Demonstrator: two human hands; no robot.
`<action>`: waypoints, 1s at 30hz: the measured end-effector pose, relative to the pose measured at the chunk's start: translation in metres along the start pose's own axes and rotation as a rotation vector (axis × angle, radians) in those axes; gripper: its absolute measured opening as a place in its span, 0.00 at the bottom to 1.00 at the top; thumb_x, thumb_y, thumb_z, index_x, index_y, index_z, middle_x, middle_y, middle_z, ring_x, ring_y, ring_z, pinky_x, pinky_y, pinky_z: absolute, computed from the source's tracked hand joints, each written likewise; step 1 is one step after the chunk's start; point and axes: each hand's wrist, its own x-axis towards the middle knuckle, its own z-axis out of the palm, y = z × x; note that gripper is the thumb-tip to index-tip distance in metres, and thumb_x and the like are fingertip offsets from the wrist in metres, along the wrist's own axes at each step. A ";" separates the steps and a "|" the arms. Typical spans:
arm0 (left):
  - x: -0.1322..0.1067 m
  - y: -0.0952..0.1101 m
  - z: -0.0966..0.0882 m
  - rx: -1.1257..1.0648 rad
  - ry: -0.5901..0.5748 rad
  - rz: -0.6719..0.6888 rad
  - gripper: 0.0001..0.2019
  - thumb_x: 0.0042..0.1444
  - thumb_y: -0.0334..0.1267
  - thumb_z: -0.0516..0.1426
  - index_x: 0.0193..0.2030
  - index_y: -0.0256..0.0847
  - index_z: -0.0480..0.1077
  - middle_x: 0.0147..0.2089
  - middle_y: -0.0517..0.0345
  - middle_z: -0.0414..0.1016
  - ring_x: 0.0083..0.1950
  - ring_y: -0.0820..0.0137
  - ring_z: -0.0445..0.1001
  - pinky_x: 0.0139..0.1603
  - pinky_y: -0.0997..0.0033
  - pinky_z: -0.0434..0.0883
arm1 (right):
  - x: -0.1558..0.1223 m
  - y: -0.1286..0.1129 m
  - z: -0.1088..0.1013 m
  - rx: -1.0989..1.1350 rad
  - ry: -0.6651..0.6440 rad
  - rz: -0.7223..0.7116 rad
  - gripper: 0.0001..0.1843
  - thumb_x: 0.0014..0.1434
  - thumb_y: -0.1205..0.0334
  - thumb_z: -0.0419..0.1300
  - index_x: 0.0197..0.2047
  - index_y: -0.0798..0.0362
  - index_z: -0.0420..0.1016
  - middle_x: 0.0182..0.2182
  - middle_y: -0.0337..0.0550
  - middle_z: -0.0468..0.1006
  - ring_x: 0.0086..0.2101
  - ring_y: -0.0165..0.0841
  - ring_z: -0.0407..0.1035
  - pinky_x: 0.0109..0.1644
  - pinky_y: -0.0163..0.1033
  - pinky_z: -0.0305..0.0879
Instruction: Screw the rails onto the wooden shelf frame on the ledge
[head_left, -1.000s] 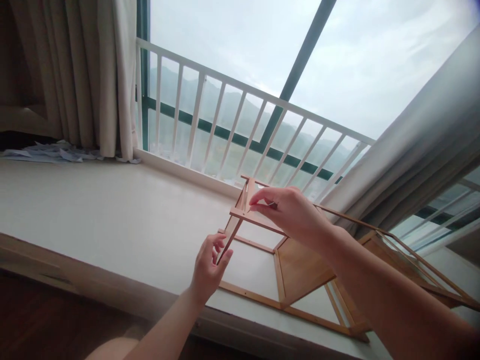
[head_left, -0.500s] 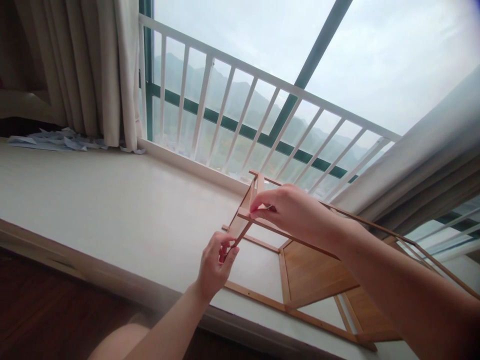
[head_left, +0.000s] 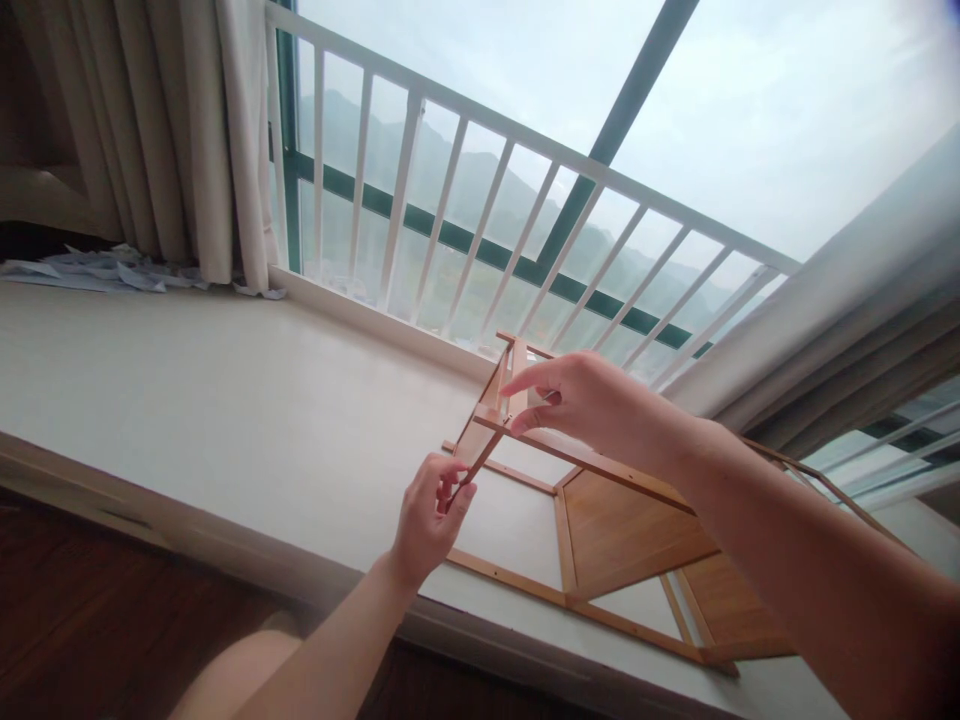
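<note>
A brown wooden rack frame (head_left: 564,545) with flat panels lies tilted on the white ledge. At its near left end, my left hand (head_left: 429,520) grips a thin wooden bar (head_left: 480,465) between thumb and fingers. My right hand (head_left: 570,395) hovers over the corner where this bar meets a long rail (head_left: 600,465). Its thumb and index finger are apart, with the thumb close to the rail. A tiny dark piece (head_left: 507,420), perhaps a screw, shows at that corner. Something small and pale shows by the curled fingers of the right hand; I cannot make it out.
The white ledge (head_left: 225,390) runs along the window, behind a white railing (head_left: 450,110). Crumpled papers (head_left: 97,270) lie at the far left beneath a beige curtain (head_left: 172,130). Another curtain (head_left: 847,300) hangs at right. The dark wood floor (head_left: 97,580) is below the ledge.
My right thumb and index finger have parted from their pinch at the corner, uncovering the tiny dark piece. My left hand keeps its hold on the bar. The view has shifted slightly.
</note>
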 end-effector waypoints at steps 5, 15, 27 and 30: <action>0.002 0.000 0.000 0.022 0.006 -0.005 0.11 0.60 0.39 0.57 0.48 0.42 0.66 0.37 0.60 0.64 0.31 0.76 0.65 0.27 0.79 0.66 | -0.022 0.006 -0.012 -0.069 0.065 0.069 0.19 0.54 0.43 0.63 0.40 0.49 0.81 0.17 0.30 0.59 0.17 0.23 0.53 0.23 0.34 0.47; -0.005 0.004 0.003 0.049 -0.062 0.063 0.13 0.61 0.36 0.56 0.52 0.44 0.67 0.36 0.60 0.64 0.31 0.75 0.64 0.29 0.77 0.67 | -0.058 -0.007 -0.008 -0.125 0.174 0.143 0.16 0.62 0.63 0.52 0.50 0.51 0.76 0.22 0.34 0.68 0.23 0.27 0.62 0.32 0.34 0.56; -0.008 0.001 0.007 0.025 -0.145 0.043 0.13 0.61 0.38 0.56 0.52 0.44 0.64 0.37 0.60 0.64 0.34 0.76 0.67 0.28 0.79 0.66 | -0.045 -0.008 0.006 0.290 0.240 0.012 0.07 0.68 0.56 0.50 0.44 0.50 0.62 0.41 0.43 0.79 0.41 0.33 0.73 0.46 0.41 0.64; -0.009 -0.001 0.007 0.020 -0.137 0.054 0.13 0.61 0.38 0.57 0.52 0.44 0.64 0.37 0.61 0.63 0.33 0.76 0.66 0.28 0.78 0.67 | -0.042 -0.008 0.008 0.268 0.292 -0.068 0.09 0.62 0.56 0.59 0.35 0.51 0.67 0.39 0.43 0.77 0.42 0.34 0.71 0.47 0.41 0.64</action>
